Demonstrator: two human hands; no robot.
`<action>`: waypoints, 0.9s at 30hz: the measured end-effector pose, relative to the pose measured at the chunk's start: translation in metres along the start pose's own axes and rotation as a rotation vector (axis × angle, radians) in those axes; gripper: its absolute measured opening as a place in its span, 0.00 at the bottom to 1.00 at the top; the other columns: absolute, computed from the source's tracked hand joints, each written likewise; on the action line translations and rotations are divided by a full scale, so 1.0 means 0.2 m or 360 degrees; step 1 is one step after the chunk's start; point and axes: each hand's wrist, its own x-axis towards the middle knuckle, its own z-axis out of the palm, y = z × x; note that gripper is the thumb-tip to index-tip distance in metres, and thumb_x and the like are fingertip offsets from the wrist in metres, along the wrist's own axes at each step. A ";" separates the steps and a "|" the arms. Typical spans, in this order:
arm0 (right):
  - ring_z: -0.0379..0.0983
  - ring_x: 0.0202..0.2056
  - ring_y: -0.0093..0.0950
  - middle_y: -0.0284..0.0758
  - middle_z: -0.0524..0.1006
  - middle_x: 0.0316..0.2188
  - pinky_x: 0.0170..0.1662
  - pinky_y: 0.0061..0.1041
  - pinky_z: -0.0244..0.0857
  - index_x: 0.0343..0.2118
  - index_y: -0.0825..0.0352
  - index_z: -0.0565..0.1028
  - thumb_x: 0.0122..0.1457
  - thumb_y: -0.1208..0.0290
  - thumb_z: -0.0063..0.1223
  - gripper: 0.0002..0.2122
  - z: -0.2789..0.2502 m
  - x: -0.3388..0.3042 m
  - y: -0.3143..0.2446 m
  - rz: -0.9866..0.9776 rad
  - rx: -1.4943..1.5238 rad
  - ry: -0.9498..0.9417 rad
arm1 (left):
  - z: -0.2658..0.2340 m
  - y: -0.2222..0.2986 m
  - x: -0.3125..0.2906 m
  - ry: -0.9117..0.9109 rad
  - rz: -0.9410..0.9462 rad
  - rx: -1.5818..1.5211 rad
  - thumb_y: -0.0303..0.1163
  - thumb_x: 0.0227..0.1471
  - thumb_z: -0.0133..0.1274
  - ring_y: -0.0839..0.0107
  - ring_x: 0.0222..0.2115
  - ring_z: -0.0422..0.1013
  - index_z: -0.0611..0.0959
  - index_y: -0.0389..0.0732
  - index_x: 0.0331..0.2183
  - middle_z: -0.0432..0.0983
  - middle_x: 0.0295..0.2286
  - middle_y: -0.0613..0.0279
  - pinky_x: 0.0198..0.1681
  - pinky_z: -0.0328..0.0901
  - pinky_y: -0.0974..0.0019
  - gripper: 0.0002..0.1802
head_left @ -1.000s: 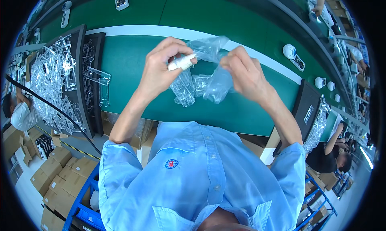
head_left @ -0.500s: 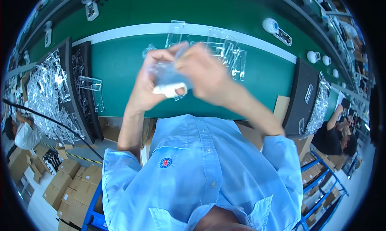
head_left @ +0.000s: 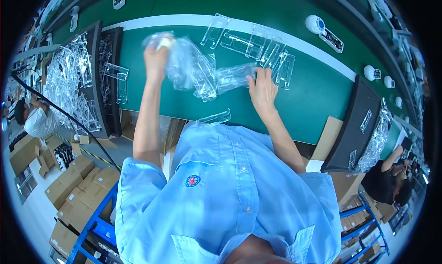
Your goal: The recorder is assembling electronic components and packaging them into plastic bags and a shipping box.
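Observation:
At the far left of the green work mat (head_left: 313, 94), my left hand (head_left: 155, 61) is closed around a small white object (head_left: 165, 42) wrapped in clear film. Motion smears it, so its kind cannot be told. Crumpled clear plastic (head_left: 184, 64) hangs beside that hand and runs toward the middle. My right hand (head_left: 264, 90) rests lower right, its fingers closed on the end of a clear plastic piece (head_left: 235, 77). Just beyond it lie several clear plastic trays (head_left: 274, 50). Another clear tray (head_left: 214, 118) lies at the near edge, by my shirt.
A dark bin (head_left: 94, 80) heaped with clear plastic parts stands left; another dark tray (head_left: 343, 126) stands right, beside bagged clear parts (head_left: 373, 144). White round-headed devices (head_left: 315, 25) lie beyond the white strip (head_left: 184, 20). A person in black (head_left: 384, 181) sits far right.
My hands have moved apart: the left went left and away with the white object, the right moved right and down onto clear plastic. Crumpled plastic and a near-edge tray now show between them.

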 end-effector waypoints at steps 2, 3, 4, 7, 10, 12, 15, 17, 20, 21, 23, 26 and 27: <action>0.71 0.31 0.40 0.38 0.70 0.34 0.33 0.38 0.65 0.34 0.64 0.71 0.50 0.69 0.57 0.10 0.04 0.00 0.00 -0.0006 0.0001 0.0038 | 0.04 -0.04 -0.01 -0.0169 0.0179 0.0553 0.30 0.44 0.55 0.71 0.25 0.73 0.78 0.37 0.41 0.77 0.27 0.57 0.28 0.66 0.67 0.18; 0.70 0.32 0.39 0.37 0.70 0.33 0.33 0.37 0.64 0.31 0.64 0.71 0.49 0.71 0.57 0.08 0.06 0.00 -0.01 -0.0031 0.0108 0.0102 | 0.00 -0.10 0.03 -0.0179 0.0196 0.0553 0.30 0.44 0.55 0.71 0.25 0.73 0.78 0.37 0.41 0.77 0.27 0.57 0.28 0.66 0.67 0.18; 0.69 0.32 0.39 0.36 0.70 0.32 0.34 0.36 0.64 0.29 0.64 0.72 0.48 0.73 0.57 0.06 0.06 0.00 -0.03 -0.0063 0.0212 0.0163 | -0.05 -0.23 0.07 -0.0329 0.0393 0.0931 0.32 0.44 0.55 0.65 0.26 0.74 0.79 0.40 0.39 0.77 0.27 0.54 0.28 0.66 0.63 0.17; 0.69 0.31 0.38 0.37 0.71 0.28 0.34 0.34 0.63 0.26 0.67 0.72 0.47 0.78 0.55 0.04 -0.12 0.01 -0.10 -0.0296 0.0392 0.0239 | -0.02 -0.26 0.08 -0.0469 0.0450 0.1264 0.37 0.43 0.55 0.54 0.27 0.73 0.80 0.44 0.36 0.77 0.27 0.49 0.29 0.65 0.58 0.15; 0.70 0.31 0.38 0.37 0.71 0.24 0.34 0.33 0.63 0.27 0.67 0.71 0.47 0.80 0.53 0.04 -0.30 0.02 -0.21 -0.0470 0.0390 0.0202 | 0.03 -0.25 0.02 -0.0350 0.0566 0.1057 0.39 0.43 0.56 0.48 0.27 0.70 0.82 0.45 0.31 0.75 0.26 0.49 0.29 0.64 0.54 0.11; 0.69 0.30 0.38 0.38 0.71 0.25 0.34 0.33 0.64 0.27 0.68 0.71 0.48 0.81 0.52 0.04 -0.37 0.03 -0.28 -0.0708 0.0205 0.0074 | 0.02 -0.23 0.04 -0.0235 0.0718 0.1031 0.36 0.43 0.60 0.65 0.22 0.71 0.82 0.39 0.31 0.75 0.22 0.56 0.27 0.62 0.66 0.12; 0.71 0.29 0.36 0.38 0.72 0.26 0.34 0.29 0.65 0.28 0.69 0.71 0.50 0.82 0.50 0.04 -0.54 -0.01 -0.51 -0.0789 0.0208 0.0259 | -0.09 -0.09 0.04 -0.0422 0.0472 0.0336 0.32 0.43 0.60 0.78 0.23 0.69 0.82 0.37 0.29 0.74 0.23 0.66 0.26 0.61 0.72 0.10; 0.71 0.29 0.35 0.38 0.73 0.27 0.34 0.28 0.65 0.29 0.69 0.71 0.50 0.83 0.49 0.04 -0.59 -0.05 -0.60 -0.0709 0.0321 0.0250 | -0.19 0.06 0.03 -0.0548 0.0457 0.0216 0.29 0.42 0.61 0.80 0.24 0.68 0.82 0.37 0.28 0.73 0.22 0.68 0.26 0.59 0.74 0.08; 0.73 0.29 0.34 0.38 0.75 0.30 0.34 0.25 0.66 0.31 0.69 0.71 0.52 0.82 0.48 0.04 -0.63 -0.06 -0.68 -0.0514 0.0634 0.0230 | -0.34 0.16 0.08 -0.0700 0.0386 0.0013 0.26 0.43 0.60 0.81 0.26 0.68 0.81 0.35 0.29 0.73 0.24 0.71 0.28 0.60 0.78 0.07; 0.73 0.29 0.34 0.38 0.75 0.31 0.34 0.25 0.66 0.32 0.69 0.71 0.53 0.82 0.48 0.04 -0.63 -0.07 -0.69 -0.0368 0.0819 0.0233 | -0.39 0.22 0.07 -0.0687 0.0254 -0.0214 0.26 0.43 0.60 0.81 0.27 0.69 0.81 0.35 0.30 0.74 0.27 0.70 0.30 0.61 0.78 0.08; 0.74 0.30 0.34 0.39 0.75 0.30 0.34 0.26 0.66 0.33 0.69 0.71 0.53 0.80 0.48 0.04 -0.48 0.00 -0.75 -0.0353 0.0793 0.0092 | -0.47 0.28 0.10 -0.0646 0.0129 -0.0438 0.26 0.44 0.59 0.81 0.29 0.69 0.81 0.35 0.31 0.75 0.29 0.68 0.31 0.63 0.78 0.09; 0.75 0.31 0.39 0.42 0.74 0.29 0.33 0.30 0.68 0.37 0.70 0.71 0.53 0.73 0.51 0.09 -0.13 0.13 -0.74 -0.0386 0.0395 -0.0176 | -0.54 0.40 0.16 -0.0691 0.0168 -0.0567 0.25 0.47 0.55 0.80 0.29 0.70 0.79 0.35 0.36 0.74 0.33 0.61 0.30 0.65 0.79 0.10; 0.75 0.31 0.40 0.43 0.73 0.29 0.33 0.32 0.69 0.36 0.69 0.71 0.52 0.72 0.52 0.10 0.01 0.16 -0.71 -0.0462 0.0111 -0.0218 | -0.56 0.44 0.09 -0.0730 0.0081 -0.0819 0.24 0.48 0.54 0.79 0.29 0.70 0.77 0.35 0.40 0.74 0.33 0.61 0.29 0.65 0.80 0.14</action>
